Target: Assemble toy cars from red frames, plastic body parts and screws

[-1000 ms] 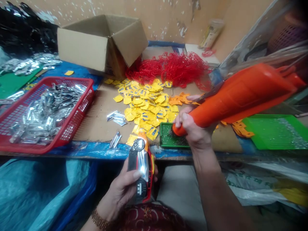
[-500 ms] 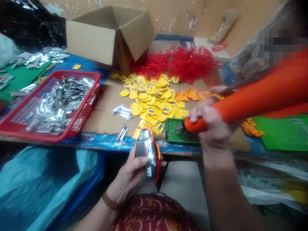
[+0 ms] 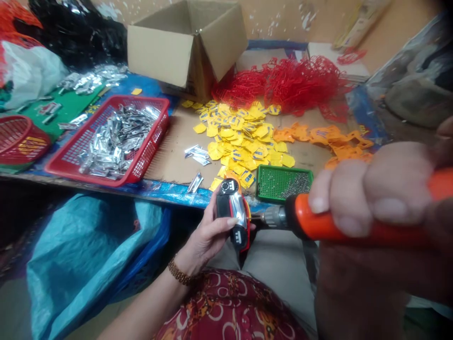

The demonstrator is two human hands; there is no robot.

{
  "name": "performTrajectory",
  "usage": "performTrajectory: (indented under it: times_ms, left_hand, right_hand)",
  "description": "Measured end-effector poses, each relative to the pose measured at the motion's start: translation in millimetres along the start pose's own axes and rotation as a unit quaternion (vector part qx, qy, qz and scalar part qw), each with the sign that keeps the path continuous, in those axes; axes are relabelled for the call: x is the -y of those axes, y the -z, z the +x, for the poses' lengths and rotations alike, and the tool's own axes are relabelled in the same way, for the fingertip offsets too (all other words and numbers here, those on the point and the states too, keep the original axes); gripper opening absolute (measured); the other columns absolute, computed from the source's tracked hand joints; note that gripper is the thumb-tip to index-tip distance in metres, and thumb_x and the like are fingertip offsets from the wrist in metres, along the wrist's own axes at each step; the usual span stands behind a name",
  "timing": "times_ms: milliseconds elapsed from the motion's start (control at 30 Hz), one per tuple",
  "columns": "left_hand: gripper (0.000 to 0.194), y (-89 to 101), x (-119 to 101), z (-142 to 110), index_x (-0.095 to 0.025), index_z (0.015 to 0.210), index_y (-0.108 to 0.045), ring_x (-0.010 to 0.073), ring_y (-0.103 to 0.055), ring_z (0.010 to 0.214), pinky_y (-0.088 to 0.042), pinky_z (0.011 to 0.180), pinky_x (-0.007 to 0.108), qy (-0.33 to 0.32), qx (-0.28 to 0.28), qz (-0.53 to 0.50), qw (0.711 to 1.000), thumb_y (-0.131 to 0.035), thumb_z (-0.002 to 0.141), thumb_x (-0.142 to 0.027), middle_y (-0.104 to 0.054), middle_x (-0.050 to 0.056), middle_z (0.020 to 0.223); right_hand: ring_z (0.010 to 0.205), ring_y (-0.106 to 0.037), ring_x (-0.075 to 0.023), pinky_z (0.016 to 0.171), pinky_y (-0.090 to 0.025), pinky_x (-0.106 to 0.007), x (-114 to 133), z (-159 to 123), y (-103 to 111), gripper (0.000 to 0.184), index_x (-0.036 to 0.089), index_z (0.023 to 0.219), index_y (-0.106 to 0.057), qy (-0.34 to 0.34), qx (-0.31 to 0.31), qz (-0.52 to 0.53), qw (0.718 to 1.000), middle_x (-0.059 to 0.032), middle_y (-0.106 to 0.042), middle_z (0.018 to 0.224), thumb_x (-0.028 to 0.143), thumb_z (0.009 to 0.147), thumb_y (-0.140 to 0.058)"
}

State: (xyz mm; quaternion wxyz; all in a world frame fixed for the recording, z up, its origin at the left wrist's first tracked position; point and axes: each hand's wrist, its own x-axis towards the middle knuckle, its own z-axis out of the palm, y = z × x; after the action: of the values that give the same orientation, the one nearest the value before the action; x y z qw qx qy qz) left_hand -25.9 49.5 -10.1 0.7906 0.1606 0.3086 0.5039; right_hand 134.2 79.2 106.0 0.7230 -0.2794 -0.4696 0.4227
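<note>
My left hand [image 3: 208, 231], thumb across the front, grips a small black-and-red plastic device [image 3: 240, 236] with a shiny silver strip down its middle and a yellow-orange edge. Large and close to the camera, my right hand [image 3: 357, 193] is wrapped round an orange power screwdriver [image 3: 318, 219]. Its bit points left and meets the right side of the device; the exact contact spot is too small to make out. Just beyond the bit lies a green tray [image 3: 264, 184] holding small screws [image 3: 297, 184]. Behind the device spreads a heap of yellow plastic pieces [image 3: 240, 132].
A red basket [image 3: 141, 163] of silver strips stands at left, near loose silver strips [image 3: 197, 155]. Orange parts [image 3: 329, 137] and tangled red plastic frames [image 3: 297, 87] lie behind. A cardboard box [image 3: 161, 56] stands at the back; a blue bag [image 3: 81, 255] hangs below the table edge.
The screwdriver's tip has come from the green tray to the side of the device, with my right hand now nearer the camera. My left hand still holds the device. The view has shifted left.
</note>
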Motion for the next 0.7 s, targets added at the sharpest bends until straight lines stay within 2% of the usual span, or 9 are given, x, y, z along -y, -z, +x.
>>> performTrajectory:
  times_ms: [67,200,267,400,533,700]
  left_hand:
    - [0.081,-1.2,0.1,-0.5,-0.028,0.140,-0.038,0.0139,-0.067,0.082,-0.058,0.071,0.023,-0.005,0.003,0.001,1.000,-0.077,0.071,-0.009,-0.069,0.003,0.107]
    - [0.095,-4.2,0.0,-0.8,-0.029,0.148,-0.029,0.0146,-0.068,0.081,-0.056,0.072,0.023,-0.017,0.004,0.015,1.000,-0.078,0.070,-0.009,-0.070,0.003,0.104]
    - [0.097,-4.6,0.6,-0.5,-0.029,0.149,-0.029,0.0145,-0.067,0.081,-0.055,0.073,0.024,-0.022,-0.004,0.028,0.999,-0.079,0.069,-0.010,-0.070,0.003,0.104]
    - [0.097,-2.9,4.4,0.8,-0.026,0.148,-0.032,0.0148,-0.065,0.090,-0.053,0.084,0.026,-0.035,-0.039,0.053,0.997,-0.082,0.066,-0.011,-0.067,0.004,0.111]
    - [0.096,-3.1,9.1,1.6,-0.025,0.146,-0.033,0.0169,-0.063,0.098,-0.050,0.094,0.030,-0.045,-0.052,0.075,0.995,-0.083,0.065,-0.013,-0.063,0.006,0.122]
    - [0.096,-4.2,11.5,2.6,-0.025,0.145,-0.033,0.0195,-0.062,0.104,-0.047,0.100,0.035,-0.057,-0.059,0.083,0.993,-0.084,0.064,-0.016,-0.058,0.008,0.130]
  right_hand:
    - [0.039,-0.040,-0.0051,0.047,-0.037,-0.028,1.0,-4.2,-7.1,0.016,0.025,0.073,-0.061,0.006,-0.007,0.029,1.000,0.0086,-0.041,0.055,0.032,0.079,-0.075]
    - [0.045,-0.046,-0.0073,0.054,-0.044,-0.032,1.3,-9.5,-4.2,0.021,0.024,0.071,-0.060,-0.040,0.009,0.038,0.998,0.0072,-0.048,0.061,0.036,0.078,-0.076]
    - [0.047,-0.048,-0.0082,0.054,-0.045,-0.034,1.3,-10.7,-1.6,0.026,0.024,0.069,-0.058,-0.052,0.031,0.030,0.998,0.0069,-0.049,0.063,0.040,0.076,-0.076]
    - [0.049,-0.049,-0.0089,0.052,-0.043,-0.034,0.4,-11.6,-1.6,0.032,0.023,0.064,-0.053,-0.060,0.030,0.013,0.998,0.0060,-0.048,0.064,0.042,0.076,-0.076]
    - [0.051,-0.049,-0.0080,0.051,-0.045,-0.031,-1.8,-10.8,-0.3,0.027,0.023,0.068,-0.053,-0.056,0.062,0.022,0.996,0.0064,-0.050,0.065,0.036,0.077,-0.075]
    - [0.049,-0.048,-0.0071,0.052,-0.045,-0.030,-3.1,-9.8,2.3,0.017,0.023,0.074,-0.058,-0.051,0.063,0.006,0.997,0.0072,-0.048,0.062,0.034,0.082,-0.069]
